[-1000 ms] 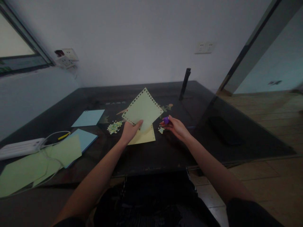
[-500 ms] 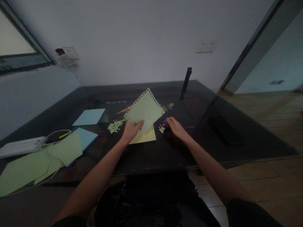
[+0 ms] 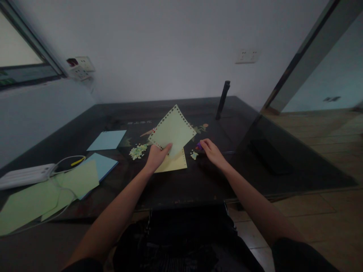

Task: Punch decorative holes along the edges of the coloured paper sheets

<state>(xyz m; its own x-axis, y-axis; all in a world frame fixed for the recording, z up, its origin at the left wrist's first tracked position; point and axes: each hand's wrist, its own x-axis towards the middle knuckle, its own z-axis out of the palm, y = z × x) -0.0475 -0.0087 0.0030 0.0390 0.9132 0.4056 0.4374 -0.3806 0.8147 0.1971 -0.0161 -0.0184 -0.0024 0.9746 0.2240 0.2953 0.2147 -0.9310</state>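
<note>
My left hand pinches the lower corner of a pale green paper sheet with punched holes along its edges, holding it tilted above the dark table. A yellow sheet lies flat under it. My right hand rests low on the table with its fingers curled over a small purple hole punch. Little piles of paper dots lie left of the held sheet, and another small pile sits by the punch.
Blue sheets and green sheets lie on the table's left, with a white power strip and its cable. A dark upright post stands at the back. The table edge runs near my lap; wooden floor lies to the right.
My right hand has lowered the purple punch from just above the table down onto it. The left hand and green sheet have barely moved.
</note>
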